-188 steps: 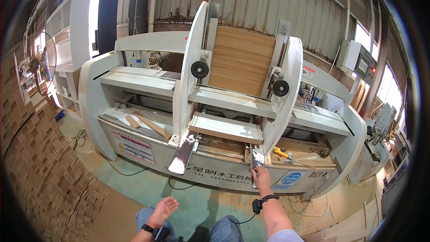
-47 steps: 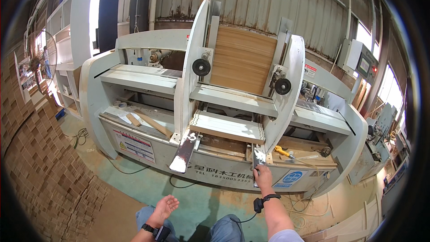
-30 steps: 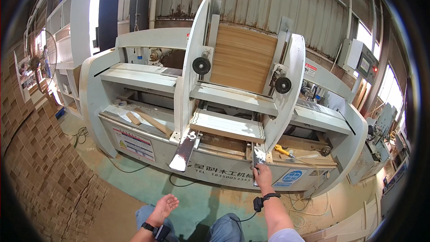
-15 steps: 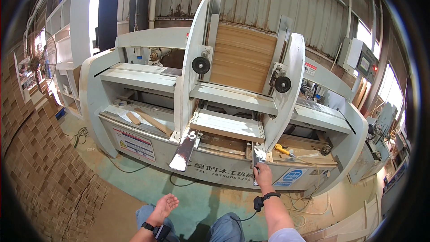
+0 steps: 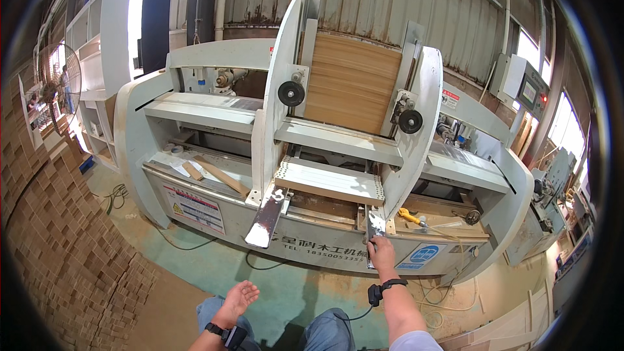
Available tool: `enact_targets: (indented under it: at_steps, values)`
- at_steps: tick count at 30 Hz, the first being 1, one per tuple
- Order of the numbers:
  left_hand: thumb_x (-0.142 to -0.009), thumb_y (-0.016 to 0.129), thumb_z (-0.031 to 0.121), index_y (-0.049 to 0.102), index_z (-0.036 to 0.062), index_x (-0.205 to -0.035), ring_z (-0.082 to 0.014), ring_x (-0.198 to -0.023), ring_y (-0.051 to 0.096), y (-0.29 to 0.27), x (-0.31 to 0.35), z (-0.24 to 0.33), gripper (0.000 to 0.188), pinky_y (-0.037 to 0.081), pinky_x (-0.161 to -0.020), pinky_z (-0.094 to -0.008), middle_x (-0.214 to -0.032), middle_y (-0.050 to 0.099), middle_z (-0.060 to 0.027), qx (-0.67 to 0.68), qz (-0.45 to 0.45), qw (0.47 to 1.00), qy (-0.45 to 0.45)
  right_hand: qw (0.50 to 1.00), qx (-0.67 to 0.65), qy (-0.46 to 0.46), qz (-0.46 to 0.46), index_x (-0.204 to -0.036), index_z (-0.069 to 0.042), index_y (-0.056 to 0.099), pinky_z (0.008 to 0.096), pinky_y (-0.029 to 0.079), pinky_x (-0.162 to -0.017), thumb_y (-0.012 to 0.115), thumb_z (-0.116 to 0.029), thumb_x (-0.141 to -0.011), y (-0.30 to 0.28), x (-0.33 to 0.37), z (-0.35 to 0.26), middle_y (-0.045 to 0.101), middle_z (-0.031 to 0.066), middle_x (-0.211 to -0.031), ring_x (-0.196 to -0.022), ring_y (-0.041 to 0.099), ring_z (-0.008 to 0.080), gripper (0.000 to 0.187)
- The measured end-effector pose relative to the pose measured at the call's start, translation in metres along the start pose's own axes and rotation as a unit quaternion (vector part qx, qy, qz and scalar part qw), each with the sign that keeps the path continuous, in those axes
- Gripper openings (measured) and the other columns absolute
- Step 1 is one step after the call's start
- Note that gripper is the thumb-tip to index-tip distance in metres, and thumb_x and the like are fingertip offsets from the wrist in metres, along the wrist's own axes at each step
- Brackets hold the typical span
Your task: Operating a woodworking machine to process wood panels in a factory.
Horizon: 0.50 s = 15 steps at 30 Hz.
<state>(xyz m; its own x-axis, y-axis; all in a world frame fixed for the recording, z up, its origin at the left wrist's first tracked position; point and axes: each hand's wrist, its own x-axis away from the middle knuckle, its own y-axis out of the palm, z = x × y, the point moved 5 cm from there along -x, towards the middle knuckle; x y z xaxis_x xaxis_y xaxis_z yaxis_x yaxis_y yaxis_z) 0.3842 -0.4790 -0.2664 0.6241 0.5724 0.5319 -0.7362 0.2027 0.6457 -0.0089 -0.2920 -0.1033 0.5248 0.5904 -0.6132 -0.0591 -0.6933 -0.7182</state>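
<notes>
White-topped pieces [image 5: 330, 180] lie near the front edge of the machine [image 5: 426, 101], beyond the right hand [image 5: 382, 252]. Its bent fingers touch the outer end of the right rail [image 5: 376, 222]; whether they grip, I cannot tell. The left hand [image 5: 242, 296] is open, apart.

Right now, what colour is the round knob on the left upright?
Black; the knob shows best in the head view.

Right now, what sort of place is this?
Probably a woodworking workshop: a large white machine with wood-grain boards standing between its uprights, and stacked brown pieces at left.
</notes>
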Motion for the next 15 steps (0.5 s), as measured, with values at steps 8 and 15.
enact_targets:
  at_steps: [8, 15]
  values:
    - [-0.087, 0.050, 0.025, 0.054, 0.0054, -0.089, -0.0240, -0.080, 0.060, 0.0007, 0.0023, 0.0012, 0.020, 0.049, -0.072, -0.0351, -0.083, 0.061, -0.0084, 0.000, -0.001, 1.000, 0.002, 1.000, -0.003, 0.003, -0.001, -0.084, -0.005, 0.061, 0.0382, 0.043, -0.080, 0.064, -0.016, -0.073, 0.0015, 0.0003, 0.0007, 0.061, 0.0107, -0.092, -0.090, 0.055, 0.0295, 0.016]
    - [-0.087, 0.050, 0.025, 0.053, 0.0054, -0.091, -0.0241, -0.080, 0.060, 0.0014, 0.0031, 0.0014, 0.020, 0.049, -0.072, -0.0352, -0.083, 0.061, -0.0089, 0.000, -0.003, 1.000, 0.006, 1.000, -0.008, 0.001, -0.001, -0.083, -0.005, 0.061, 0.0381, 0.043, -0.080, 0.064, -0.016, -0.073, 0.0019, -0.0001, 0.0013, 0.062, 0.0110, -0.093, -0.090, 0.055, 0.0296, 0.016]
